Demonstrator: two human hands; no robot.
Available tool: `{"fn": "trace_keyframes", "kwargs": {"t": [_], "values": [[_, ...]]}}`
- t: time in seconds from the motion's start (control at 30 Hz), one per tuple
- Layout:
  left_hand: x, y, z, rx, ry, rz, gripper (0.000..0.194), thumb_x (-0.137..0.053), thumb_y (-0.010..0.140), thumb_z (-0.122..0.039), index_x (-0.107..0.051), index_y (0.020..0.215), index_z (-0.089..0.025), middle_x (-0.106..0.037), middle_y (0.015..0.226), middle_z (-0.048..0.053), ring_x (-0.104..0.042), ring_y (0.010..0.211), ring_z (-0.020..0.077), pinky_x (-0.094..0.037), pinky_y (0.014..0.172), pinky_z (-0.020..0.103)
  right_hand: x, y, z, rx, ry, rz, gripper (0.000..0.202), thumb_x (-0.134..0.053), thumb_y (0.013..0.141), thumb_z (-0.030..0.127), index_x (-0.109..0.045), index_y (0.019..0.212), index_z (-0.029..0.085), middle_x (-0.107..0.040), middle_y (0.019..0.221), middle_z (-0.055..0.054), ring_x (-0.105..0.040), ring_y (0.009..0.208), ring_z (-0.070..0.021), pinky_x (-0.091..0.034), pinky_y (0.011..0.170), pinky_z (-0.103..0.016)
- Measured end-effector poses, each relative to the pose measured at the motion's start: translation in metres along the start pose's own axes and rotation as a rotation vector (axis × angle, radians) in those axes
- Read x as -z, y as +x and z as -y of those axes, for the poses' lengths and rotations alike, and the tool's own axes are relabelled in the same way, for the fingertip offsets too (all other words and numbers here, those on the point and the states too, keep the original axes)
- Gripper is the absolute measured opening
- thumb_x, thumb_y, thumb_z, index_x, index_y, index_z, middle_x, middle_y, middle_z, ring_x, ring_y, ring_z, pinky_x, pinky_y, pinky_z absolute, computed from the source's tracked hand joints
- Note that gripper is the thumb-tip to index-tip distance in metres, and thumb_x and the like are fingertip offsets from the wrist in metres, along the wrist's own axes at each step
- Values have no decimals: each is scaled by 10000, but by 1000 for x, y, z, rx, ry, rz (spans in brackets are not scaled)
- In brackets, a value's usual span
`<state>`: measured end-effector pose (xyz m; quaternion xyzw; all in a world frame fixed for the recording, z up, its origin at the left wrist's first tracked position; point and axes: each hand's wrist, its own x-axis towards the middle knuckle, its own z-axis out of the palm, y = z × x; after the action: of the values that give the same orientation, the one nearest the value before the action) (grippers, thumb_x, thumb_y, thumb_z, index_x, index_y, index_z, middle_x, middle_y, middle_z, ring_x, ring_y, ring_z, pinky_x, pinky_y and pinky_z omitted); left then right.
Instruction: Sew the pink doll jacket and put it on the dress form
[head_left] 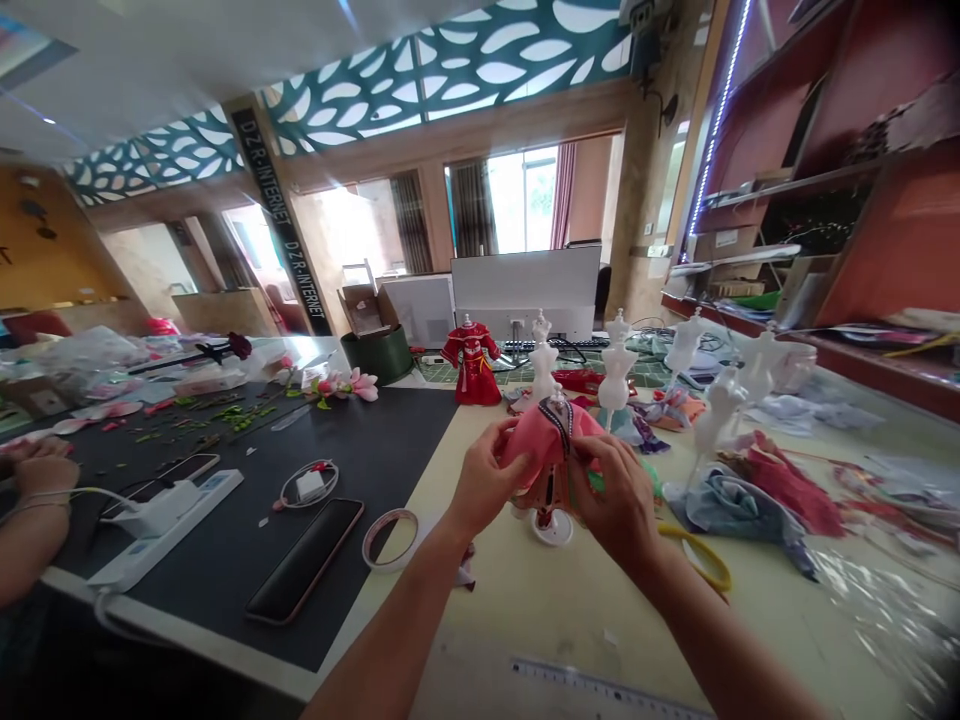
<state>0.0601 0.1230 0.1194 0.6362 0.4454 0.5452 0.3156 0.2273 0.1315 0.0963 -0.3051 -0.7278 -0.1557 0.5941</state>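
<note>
A small pink garment (534,437) with a dark beaded trim hangs on a small white mannequin, whose round base (553,528) stands on the cream table. My left hand (487,475) pinches the garment's left side, thumb on the cloth. On the other side, my right hand (611,490) has its fingers closed on the garment near the trim. Brownish cloth shows below the pink part, between my hands. Behind stand bare white mannequins (616,370) and one in a red robe (474,365).
Tape roll (390,540), phone (306,560), power strip (169,530) and coiled cable (309,485) lie to the left. Yellow-handled scissors (701,560) and cloth pieces (742,505) lie right. A ruler (600,690) is in front. Another person's hand (41,465) is at far left.
</note>
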Motion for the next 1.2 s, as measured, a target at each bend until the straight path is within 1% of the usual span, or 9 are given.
{"fn": "trace_keyframes", "kwargs": {"t": [0.13,0.3,0.33,0.4,0.5,0.6,0.73,0.9,1.2], "values": [[-2,-1,7,-4,47,-95,320,-561,765,-182,-574,1085,-162,-659,915,75,-615,841,196,-483,731,292,0,-2,0,-28,20,-5,145,-533,839,144,-543,982,167,-609,850,-82,-584,807,-207,-490,743,-370],[-10,-20,2,-200,226,-449,311,-568,756,-170,-583,1066,-182,-603,1000,78,-552,961,202,-416,871,328,-1,-5,1,-70,38,6,122,-519,843,135,-548,952,180,-597,838,-67,-570,797,-199,-483,730,-353],[-14,-26,0,-218,215,-464,257,-572,758,-180,-601,1014,-179,-602,967,73,-554,929,196,-418,860,322,-1,-6,2,-77,43,7,124,-519,842,132,-547,952,181,-596,840,-65,-567,801,-200,-481,730,-352],[-25,-37,-3,-129,86,-363,146,-585,755,-204,-631,888,-167,-616,848,56,-569,788,171,-448,745,286,-2,-8,2,-93,52,9,120,-519,843,134,-545,949,183,-594,847,-63,-562,803,-200,-475,728,-352],[-41,-44,-5,240,-334,-144,131,-615,746,-250,-632,812,-138,-568,616,6,-493,526,105,-403,512,223,-2,-9,2,-113,62,-9,99,-523,842,139,-546,927,185,-590,845,-60,-556,790,-196,-467,713,-346],[-52,-41,-4,439,-673,-83,198,-669,712,-277,-619,824,-122,-521,559,-26,-425,448,60,-333,438,183,-2,-9,2,-129,86,-18,95,-519,833,118,-551,894,184,-584,841,-55,-551,785,-189,-460,711,-341],[-62,-36,-6,500,-880,-91,226,-707,685,-292,-592,783,-124,-511,561,-40,-434,450,36,-333,434,146,-1,-10,2,-159,101,-1,114,-504,825,101,-558,874,188,-575,843,-46,-545,783,-183,-453,716,-339],[-71,-33,-8,563,-1141,-206,222,-751,624,-197,-577,733,-113,-519,548,-44,-465,464,27,-363,442,115,-1,-10,2,-175,105,3,110,-512,823,104,-568,861,190,-577,852,-43,-548,791,-183,-453,725,-337],[-74,-28,-5,565,-1232,-217,157,-713,656,-158,-568,693,-109,-498,533,-48,-458,464,27,-365,435,114,0,-10,2,-177,102,8,105,-496,839,135,-581,849,195,-584,842,-50,-552,770,-182,-464,707,-340]]}}
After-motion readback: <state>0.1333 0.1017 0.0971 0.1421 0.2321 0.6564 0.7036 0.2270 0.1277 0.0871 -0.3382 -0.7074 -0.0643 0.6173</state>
